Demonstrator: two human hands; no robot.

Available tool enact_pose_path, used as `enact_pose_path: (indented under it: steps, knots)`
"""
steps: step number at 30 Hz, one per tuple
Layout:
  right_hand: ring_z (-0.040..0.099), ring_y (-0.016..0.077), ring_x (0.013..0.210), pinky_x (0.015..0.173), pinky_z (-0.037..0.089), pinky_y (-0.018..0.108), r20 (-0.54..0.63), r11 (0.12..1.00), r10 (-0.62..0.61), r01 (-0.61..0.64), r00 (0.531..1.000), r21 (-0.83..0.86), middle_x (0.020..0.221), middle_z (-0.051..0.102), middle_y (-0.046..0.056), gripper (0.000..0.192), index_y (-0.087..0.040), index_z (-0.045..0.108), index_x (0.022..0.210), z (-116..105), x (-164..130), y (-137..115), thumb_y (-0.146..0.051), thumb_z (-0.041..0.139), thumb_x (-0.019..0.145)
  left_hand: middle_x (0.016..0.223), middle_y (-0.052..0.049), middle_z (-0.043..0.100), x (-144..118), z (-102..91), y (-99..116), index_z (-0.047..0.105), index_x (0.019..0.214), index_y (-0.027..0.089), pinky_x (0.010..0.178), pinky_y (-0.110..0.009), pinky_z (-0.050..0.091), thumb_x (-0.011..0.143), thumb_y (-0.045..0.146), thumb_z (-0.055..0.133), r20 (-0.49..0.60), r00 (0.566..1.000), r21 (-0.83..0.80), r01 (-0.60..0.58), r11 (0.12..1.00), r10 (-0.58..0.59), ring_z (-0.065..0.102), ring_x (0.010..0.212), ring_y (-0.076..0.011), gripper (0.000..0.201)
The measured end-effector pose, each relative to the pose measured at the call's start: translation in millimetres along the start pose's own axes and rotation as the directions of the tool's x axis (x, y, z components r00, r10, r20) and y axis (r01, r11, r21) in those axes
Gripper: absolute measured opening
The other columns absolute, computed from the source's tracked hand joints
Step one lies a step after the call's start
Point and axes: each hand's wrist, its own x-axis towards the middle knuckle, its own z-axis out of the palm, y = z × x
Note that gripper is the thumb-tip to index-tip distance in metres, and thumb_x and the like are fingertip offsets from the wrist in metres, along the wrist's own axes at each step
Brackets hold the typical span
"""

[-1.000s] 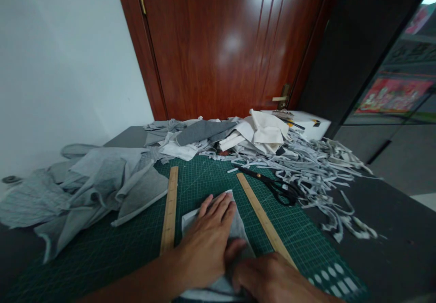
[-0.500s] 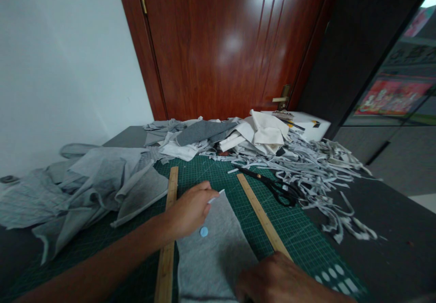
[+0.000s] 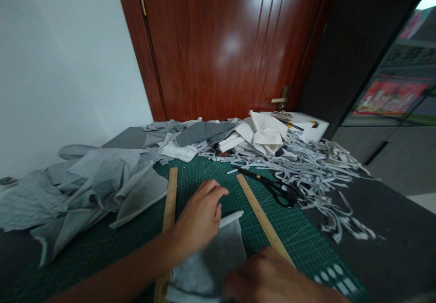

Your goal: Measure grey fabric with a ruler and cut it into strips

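1. Your left hand [image 3: 199, 219] lies palm down, fingers spread, on the far end of a small grey rectangular piece of fabric [image 3: 211, 260]; it presses the cloth flat and holds nothing.
2. Your right hand [image 3: 272, 278] rests at the near right corner of that fabric, at the bottom edge of the view; you cannot tell whether its fingers pinch the cloth.
3. The fabric lies on a dark green gridded cutting mat [image 3: 289, 228], between two long wooden rulers: the left ruler [image 3: 169, 205] runs under your left wrist, and the right ruler [image 3: 262, 223] slants just beside the fabric's right edge.
4. Black-handled scissors [image 3: 277, 187] lie on the mat just past the right ruler.
5. A heap of thin grey-white fabric strips [image 3: 320, 166] spreads over the right of the dark grey surface [image 3: 391, 248].
6. Crumpled grey cloth [image 3: 91, 185] covers the left side, and folded white and grey pieces [image 3: 252, 137] pile at the far edge.
7. A glossy reddish-brown wooden door [image 3: 225, 44] with a brass handle [image 3: 281, 99] stands behind, next to a white wall [image 3: 61, 67].
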Motion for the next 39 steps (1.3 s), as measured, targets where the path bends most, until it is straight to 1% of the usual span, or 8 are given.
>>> enact_pose_path:
  steps: [6,9,12,18,24,28,31,39]
  knots:
    - [0.062,0.0169,0.073,0.068,0.046,0.03,-0.203,0.971,0.239,-0.238,0.95,0.03,0.084,0.069,0.002,0.005,-0.016,0.072,0.099,-79,15,22,-0.021,0.069,0.098,0.131,-0.01,0.065,-68,16.5,36,0.065,0.123,0.024,0.1,-0.048,0.052,0.085,0.006,0.06,0.139,0.984,0.075,-0.119,0.99,0.108,0.06,0.118,-0.0312,0.043]
    - [0.067,0.0243,0.1,0.085,0.051,0.034,0.007,0.998,0.069,-0.069,0.998,0.01,0.108,0.072,0.009,0.036,-0.014,0.073,0.116,-78,33,38,-0.029,0.087,0.087,0.125,-0.01,0.067,-83,29.5,23,0.067,0.115,0.024,0.088,-0.041,0.051,0.095,0.016,0.062,0.089,0.952,0.157,-0.305,0.939,0.294,0.061,0.11,-0.0292,0.022]
    - [0.069,0.021,0.094,0.08,0.051,0.03,0.158,0.998,-0.013,0.004,0.987,0.058,0.103,0.074,0.006,0.031,-0.015,0.075,0.111,-68,46,45,-0.022,0.088,0.085,0.106,-0.004,0.068,-89,38.3,6,0.067,0.107,0.025,0.079,-0.035,0.047,0.099,0.021,0.065,0.05,0.904,0.159,-0.428,0.89,0.425,0.061,0.095,-0.023,0.01]
    - [0.069,0.0188,0.071,0.061,0.045,0.026,0.083,0.98,0.196,-0.198,0.977,0.009,0.08,0.074,0.001,0.039,-0.014,0.068,0.122,-57,36,46,-0.004,0.069,0.084,0.097,-0.002,0.067,-90,14.6,-5,0.064,0.091,0.025,0.075,-0.035,0.041,0.101,0.018,0.063,0.133,0.874,0.083,-0.479,0.874,0.467,0.058,0.09,-0.0208,0.012]
    - [0.07,0.0283,0.086,0.072,0.053,0.037,-0.107,0.872,0.347,-0.363,0.932,-0.328,0.091,0.074,0.013,0.026,-0.012,0.068,0.102,-49,31,27,0.003,0.053,0.086,0.111,-0.003,0.067,-80,-28.2,-15,0.054,0.076,0.02,0.088,-0.035,0.045,0.09,-0.004,0.05,0.189,0.918,-0.015,-0.353,0.935,0.35,0.059,0.101,-0.0205,0.028]
    - [0.064,0.0248,0.101,0.087,0.055,0.036,-0.297,0.992,0.122,-0.129,0.947,-0.002,0.1,0.069,0.009,0.022,-0.017,0.064,0.101,-25,50,-4,-0.001,0.052,0.093,0.115,-0.004,0.069,-78,-34.6,-10,0.064,0.087,0.022,0.102,-0.037,0.048,0.085,-0.002,0.053,0.254,0.939,-0.044,-0.23,0.972,0.233,0.062,0.109,-0.0228,0.027]
    - [0.064,0.0231,0.1,0.089,0.056,0.036,-0.336,0.976,0.151,-0.087,0.93,0.198,0.105,0.067,0.01,0.024,-0.017,0.058,0.105,-3,65,-18,0.0,0.053,0.089,0.123,-0.007,0.069,-80,-34.8,-5,0.069,0.107,0.023,0.111,-0.043,0.044,0.086,0.002,0.056,0.257,0.95,0.001,-0.186,0.983,0.179,0.061,0.116,-0.0259,0.033]
    - [0.066,0.0285,0.099,0.091,0.058,0.043,-0.127,0.982,0.118,-0.135,0.985,-0.133,0.103,0.07,0.015,0.01,-0.012,0.063,0.103,11,80,-10,-0.008,0.056,0.098,0.1,-0.001,0.064,-94,-53.0,-15,0.061,0.089,0.022,0.097,-0.043,0.038,0.092,0.009,0.058,0.232,0.973,0.119,-0.039,0.992,0.01,0.057,0.1,-0.0233,0.014]
